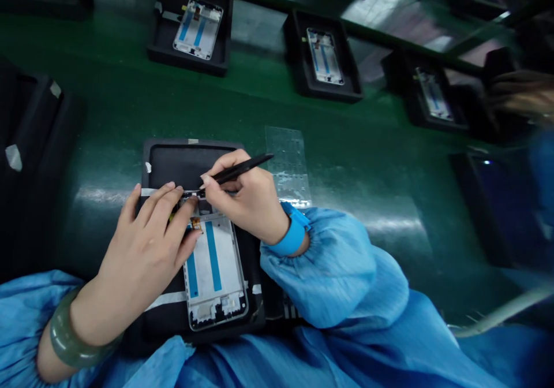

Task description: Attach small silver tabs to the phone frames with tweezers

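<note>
A phone frame (225,261) with two blue strips on its silvery back lies in a black foam tray (186,160) before me. My left hand (149,238) rests over its upper left part, fingers spread, fingertips touching the top edge. Between the thumb and fingers of my right hand (246,194) are black tweezers (242,168); their tips point down at the phone's top end. Just what the tips touch is hidden by my fingers. A blue strap circles my right wrist.
Black trays with similar phone frames (199,29) (325,57) (434,94) stand along the far side of the green bench. A clear plastic sheet (288,163) lies right of my tray. Stacked black trays (34,145) stand at left; a blurred person's sleeve (541,168) shows at right.
</note>
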